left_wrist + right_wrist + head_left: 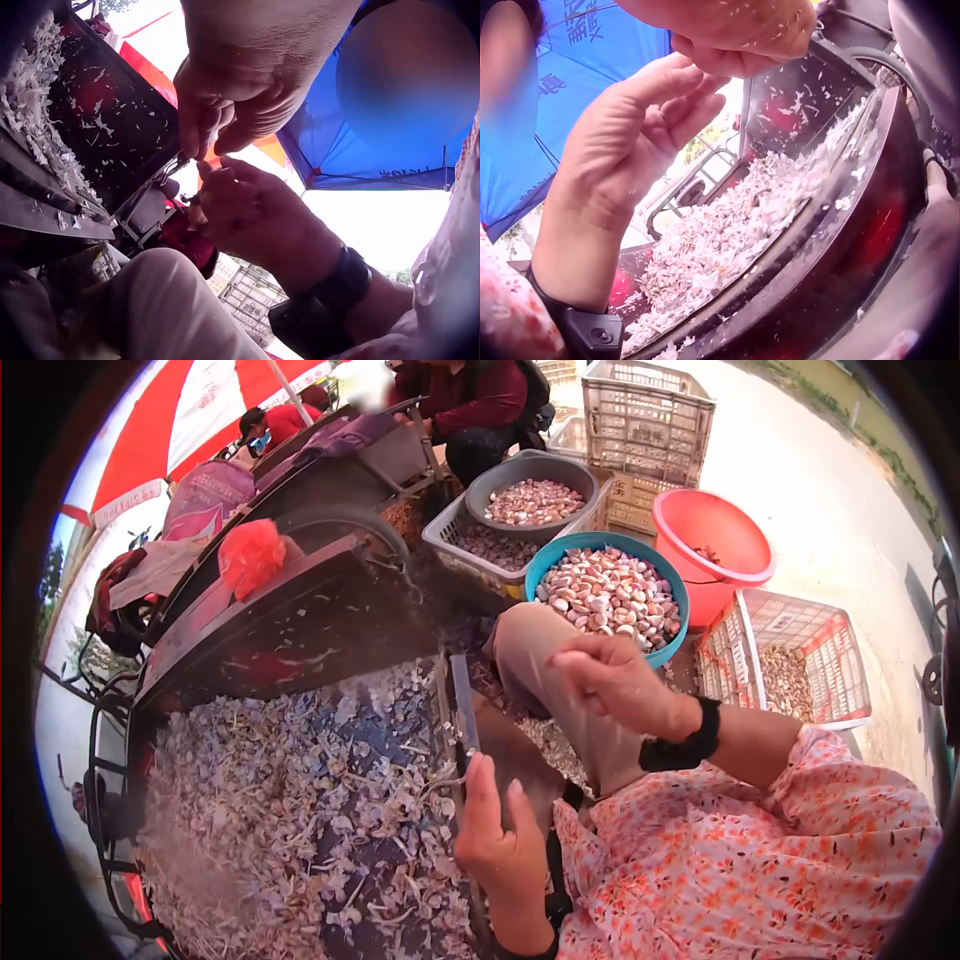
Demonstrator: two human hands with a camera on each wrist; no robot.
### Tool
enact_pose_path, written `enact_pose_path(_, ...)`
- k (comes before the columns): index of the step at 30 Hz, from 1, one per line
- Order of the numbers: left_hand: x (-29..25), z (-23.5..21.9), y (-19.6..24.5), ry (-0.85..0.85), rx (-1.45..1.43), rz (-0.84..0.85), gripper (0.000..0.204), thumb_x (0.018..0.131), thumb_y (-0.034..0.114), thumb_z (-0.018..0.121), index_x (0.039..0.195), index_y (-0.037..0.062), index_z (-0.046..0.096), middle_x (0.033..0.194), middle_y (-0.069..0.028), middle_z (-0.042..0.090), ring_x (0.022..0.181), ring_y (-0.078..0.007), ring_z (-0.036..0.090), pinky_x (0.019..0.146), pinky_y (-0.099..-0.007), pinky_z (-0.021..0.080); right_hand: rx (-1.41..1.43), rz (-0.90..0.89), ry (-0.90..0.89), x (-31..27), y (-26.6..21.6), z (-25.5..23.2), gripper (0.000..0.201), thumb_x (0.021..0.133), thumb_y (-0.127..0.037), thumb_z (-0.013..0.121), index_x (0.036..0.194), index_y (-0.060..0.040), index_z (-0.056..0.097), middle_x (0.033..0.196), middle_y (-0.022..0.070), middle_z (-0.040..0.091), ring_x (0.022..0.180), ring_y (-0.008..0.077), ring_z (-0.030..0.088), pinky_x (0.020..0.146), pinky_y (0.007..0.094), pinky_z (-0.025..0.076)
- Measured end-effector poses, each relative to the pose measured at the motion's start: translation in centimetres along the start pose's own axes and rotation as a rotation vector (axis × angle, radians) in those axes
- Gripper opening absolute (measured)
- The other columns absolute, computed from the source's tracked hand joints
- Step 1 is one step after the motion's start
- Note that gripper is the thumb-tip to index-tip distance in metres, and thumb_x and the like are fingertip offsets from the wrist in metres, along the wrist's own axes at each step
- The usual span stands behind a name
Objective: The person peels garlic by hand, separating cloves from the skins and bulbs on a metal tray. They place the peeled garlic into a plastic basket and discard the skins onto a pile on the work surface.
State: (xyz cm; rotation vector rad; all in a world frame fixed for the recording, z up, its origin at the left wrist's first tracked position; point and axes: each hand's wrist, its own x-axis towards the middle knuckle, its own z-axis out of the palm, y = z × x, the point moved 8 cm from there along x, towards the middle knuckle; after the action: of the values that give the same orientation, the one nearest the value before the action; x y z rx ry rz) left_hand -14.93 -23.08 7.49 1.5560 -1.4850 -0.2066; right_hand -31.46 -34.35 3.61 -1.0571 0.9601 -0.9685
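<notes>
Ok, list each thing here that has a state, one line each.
Left hand: fingers straight, resting on the bin edge.
Right hand: fingers curled; whether it holds anything cannot be told.
Blue basin: heaped with garlic cloves.
Red tub: nearly empty.
Dark bin: littered with garlic skins.

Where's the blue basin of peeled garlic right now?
In the head view the blue basin sits upper centre, just beyond the right hand, with the red tub to its right and the grey bowl behind it.
</notes>
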Motion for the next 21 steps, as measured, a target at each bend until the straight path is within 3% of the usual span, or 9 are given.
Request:
enact_pose_path(2, -1.4, -1.7, -2.3, -0.016, -0.007, -0.087, 0.036, 0.077, -0.001, 0.062, 0.112, -0.0042, 0.058, 0.106, -0.0195, 0.063, 0.094, -0.0271, 0.064, 0.081, -0.0326, 0.05, -0.201, -0.259, 0.27, 3.2, -4.0, -9.6, 0.02, 0.092, -0.024, 0.052, 0.086, -0.0069, 0.06, 0.059, -0.009, 0.041, 0.047, -0.0011, 0.032, 0.042, 0.016, 0.025)
enact_pose_path(6, -6.6, -8.9, -9.0, 0.092, 0.21, -0.383, 0.034, 0.079, 0.004, 0.063, 0.111, -0.0053, 0.058, 0.097, -0.0209, 0.066, 0.087, -0.0239, 0.066, 0.078, -0.0317, 0.049, -0.721, -0.148, 0.627, 7.8, -4.5, -34.8, 0.035, 0.089, -0.034, 0.056, 0.112, -0.0095, 0.061, 0.058, -0.0107, 0.033, 0.043, -0.0003, 0.026, 0.036, 0.0186, 0.018)
enact_pose_path(8, -9.6, -13.4, -12.5, 0.242, 0.26, -0.593, 0.035, 0.08, 0.007, 0.062, 0.113, -0.0043, 0.059, 0.088, -0.0171, 0.068, 0.075, -0.0161, 0.065, 0.069, -0.0288, 0.05, -0.685, -0.164, 0.562, 7.3, -3.9, -31.3, 0.033, 0.091, -0.031, 0.054, 0.115, -0.0091, 0.059, 0.06, -0.0106, 0.034, 0.043, -0.0008, 0.026, 0.036, 0.0169, 0.018)
enact_pose_path(10, -11.6, -17.8, -14.3, 0.338, 0.412, -0.763, 0.03, 0.08, 0.006, 0.062, 0.107, -0.0055, 0.062, 0.078, -0.0146, 0.067, 0.067, -0.0109, 0.06, 0.063, -0.0268, 0.048, -0.185, -0.051, 0.329, 7.7, -1.8, -24.0, 0.032, 0.093, -0.027, 0.051, 0.117, -0.0075, 0.056, 0.062, -0.0103, 0.035, 0.042, 0.0003, 0.026, 0.035, 0.0154, 0.017)
enact_pose_path(12, -13.2, -21.6, -16.4, 0.453, 0.555, -0.7, 0.028, 0.079, 0.007, 0.061, 0.103, -0.0049, 0.063, 0.074, -0.0139, 0.067, 0.06, -0.0126, 0.059, 0.058, -0.0294, 0.047, -0.043, -0.049, 0.185, 8.3, -2.8, -17.7, 0.029, 0.095, -0.02, 0.046, 0.118, -0.0028, 0.052, 0.069, -0.0063, 0.039, 0.046, 0.0013, 0.031, 0.036, 0.0144, 0.02)
enact_pose_path(15, -14.1, -24.2, -19.3, 0.449, 0.645, -0.699, 0.028, 0.079, 0.01, 0.06, 0.104, -0.0027, 0.064, 0.083, -0.0209, 0.066, 0.069, -0.0261, 0.066, 0.063, -0.0339, 0.05, 0.987, -0.19, -0.397, 11.5, -6.4, -11.7, 0.035, 0.097, -0.019, 0.041, 0.124, 0.0034, 0.037, 0.079, 0.0027, 0.043, 0.06, 0.0054, 0.04, 0.041, 0.0164, 0.032)
enact_pose_path(16, -13.7, -24.1, -19.9, 0.375, 0.73, -0.751, 0.028, 0.079, 0.012, 0.061, 0.103, -0.0007, 0.065, 0.083, -0.0205, 0.066, 0.071, -0.0286, 0.066, 0.064, -0.0355, 0.05, 0.989, -0.185, -0.399, 11.9, -5.6, -10.8, 0.035, 0.097, -0.019, 0.041, 0.124, 0.0034, 0.037, 0.079, 0.0027, 0.043, 0.06, 0.0054, 0.04, 0.041, 0.0164, 0.032)
enact_pose_path(18, -12.1, -23.6, -20.7, 0.31, 0.813, -0.791, 0.027, 0.078, 0.013, 0.062, 0.103, 0.0014, 0.066, 0.083, -0.02, 0.066, 0.073, -0.0311, 0.065, 0.065, -0.037, 0.051, 1.226, 0.216, -0.333, 11.5, -1.3, -4.8, 0.024, 0.096, -0.013, 0.042, 0.11, 0.004, 0.049, 0.083, 0.0041, 0.047, 0.062, 0.0053, 0.043, 0.042, 0.0148, 0.034)
enact_pose_path(21, -10.3, -21.7, -22.4, 0.028, 1.091, -0.776, 0.021, 0.077, 0.017, 0.064, 0.096, 0.007, 0.067, 0.079, -0.0179, 0.065, 0.072, -0.0345, 0.064, 0.065, -0.0431, 0.05, 0.975, 0.39, -0.216, 6.6, 2.7, 4.2, 0.019, 0.094, -0.015, 0.046, 0.103, 0.0012, 0.053, 0.083, 0.0043, 0.053, 0.06, 0.005, 0.044, 0.039, 0.0146, 0.035)
